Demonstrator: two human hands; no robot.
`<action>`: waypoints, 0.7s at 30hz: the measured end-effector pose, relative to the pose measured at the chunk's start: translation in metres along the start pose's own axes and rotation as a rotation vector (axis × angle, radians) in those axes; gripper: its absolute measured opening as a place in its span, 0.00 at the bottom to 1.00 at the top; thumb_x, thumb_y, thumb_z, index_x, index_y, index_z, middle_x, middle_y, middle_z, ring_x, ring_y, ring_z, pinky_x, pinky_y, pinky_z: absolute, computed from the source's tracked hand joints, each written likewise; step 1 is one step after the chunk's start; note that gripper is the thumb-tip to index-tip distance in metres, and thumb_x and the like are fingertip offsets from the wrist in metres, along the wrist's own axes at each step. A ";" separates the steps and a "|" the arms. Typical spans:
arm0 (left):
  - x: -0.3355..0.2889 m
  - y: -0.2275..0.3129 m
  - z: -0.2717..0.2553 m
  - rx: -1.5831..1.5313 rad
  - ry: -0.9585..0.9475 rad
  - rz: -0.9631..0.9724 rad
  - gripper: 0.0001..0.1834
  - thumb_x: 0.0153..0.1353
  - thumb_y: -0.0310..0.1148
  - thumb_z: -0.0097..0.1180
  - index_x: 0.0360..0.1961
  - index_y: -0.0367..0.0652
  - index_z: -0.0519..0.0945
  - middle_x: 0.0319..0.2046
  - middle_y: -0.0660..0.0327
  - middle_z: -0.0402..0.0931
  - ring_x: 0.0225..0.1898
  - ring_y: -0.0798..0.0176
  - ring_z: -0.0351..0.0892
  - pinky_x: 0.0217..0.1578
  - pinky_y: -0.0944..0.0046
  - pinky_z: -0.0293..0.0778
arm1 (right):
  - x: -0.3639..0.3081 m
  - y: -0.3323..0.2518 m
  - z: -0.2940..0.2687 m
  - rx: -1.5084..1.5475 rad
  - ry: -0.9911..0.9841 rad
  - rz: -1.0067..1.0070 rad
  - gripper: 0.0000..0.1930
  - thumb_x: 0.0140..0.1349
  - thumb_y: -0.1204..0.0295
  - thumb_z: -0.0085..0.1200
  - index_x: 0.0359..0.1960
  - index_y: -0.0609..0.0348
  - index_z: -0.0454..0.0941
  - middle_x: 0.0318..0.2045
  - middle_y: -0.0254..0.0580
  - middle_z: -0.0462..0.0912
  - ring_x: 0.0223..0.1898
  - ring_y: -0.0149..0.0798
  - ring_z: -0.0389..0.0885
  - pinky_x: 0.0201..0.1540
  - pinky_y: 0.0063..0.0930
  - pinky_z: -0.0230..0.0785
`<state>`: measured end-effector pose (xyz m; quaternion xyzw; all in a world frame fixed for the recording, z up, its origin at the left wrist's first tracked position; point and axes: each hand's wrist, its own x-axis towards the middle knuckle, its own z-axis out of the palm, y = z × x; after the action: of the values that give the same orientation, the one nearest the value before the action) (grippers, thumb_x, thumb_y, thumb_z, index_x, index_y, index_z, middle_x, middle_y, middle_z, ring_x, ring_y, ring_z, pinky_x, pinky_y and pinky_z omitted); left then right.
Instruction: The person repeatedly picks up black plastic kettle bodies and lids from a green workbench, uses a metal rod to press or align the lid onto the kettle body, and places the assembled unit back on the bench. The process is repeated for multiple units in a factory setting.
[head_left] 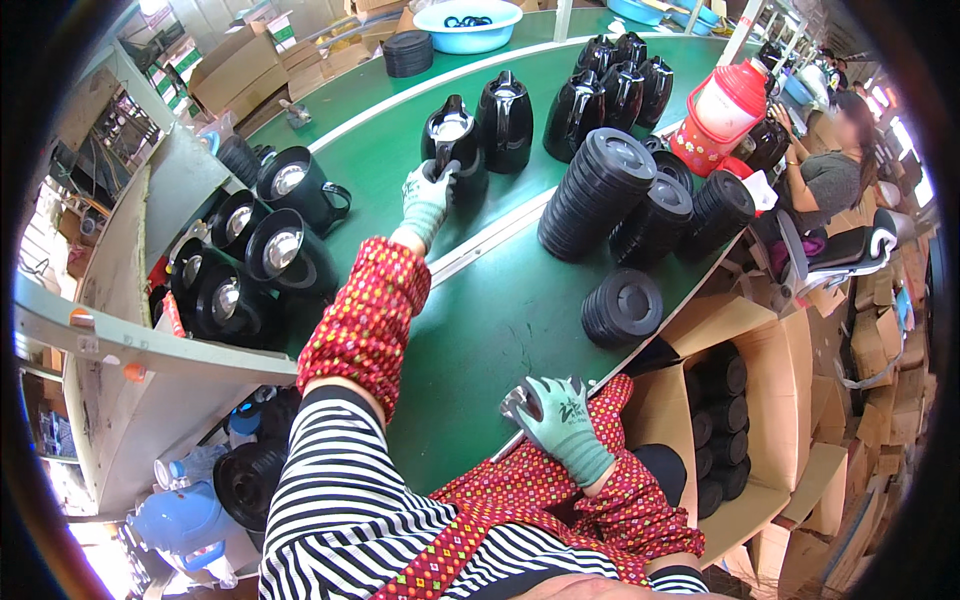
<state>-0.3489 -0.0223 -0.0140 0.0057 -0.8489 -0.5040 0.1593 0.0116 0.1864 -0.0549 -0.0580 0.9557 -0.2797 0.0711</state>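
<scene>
My left hand (428, 198), in a green glove with grey fingertips, is closed on the handle of a black vacuum jug (466, 165) with a shiny silvery inside. The jug stands upright on the green work surface (450, 340). Right beside it is another glossy black jug (505, 125). My right hand (560, 415), gloved alike, is held low over the near edge of the surface. Its fingers are curled around something dark and greyish, too hidden to name. The closest thing to it is a short stack of round black lids (622, 308).
Open-topped black jugs (280, 250) crowd the left. Taller lid stacks (598, 195), more black jugs (604, 100) and a red container (718, 115) stand right of centre. A cardboard box (790, 400) with black pieces sits lower right. A co-worker (835, 160) sits at far right.
</scene>
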 end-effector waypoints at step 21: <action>0.106 -0.094 -0.133 1.379 0.026 -0.175 0.36 0.73 0.42 0.47 0.70 0.19 0.66 0.70 0.27 0.64 0.74 0.25 0.58 0.73 0.35 0.56 | 0.006 -0.006 0.002 -0.059 -0.069 0.080 0.34 0.62 0.40 0.62 0.56 0.57 0.83 0.44 0.47 0.88 0.50 0.53 0.83 0.60 0.55 0.62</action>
<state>-0.4267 -0.2002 -0.0083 0.1802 -0.9697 0.1395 0.0884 0.0065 0.1801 -0.0538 -0.0313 0.9620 -0.2463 0.1137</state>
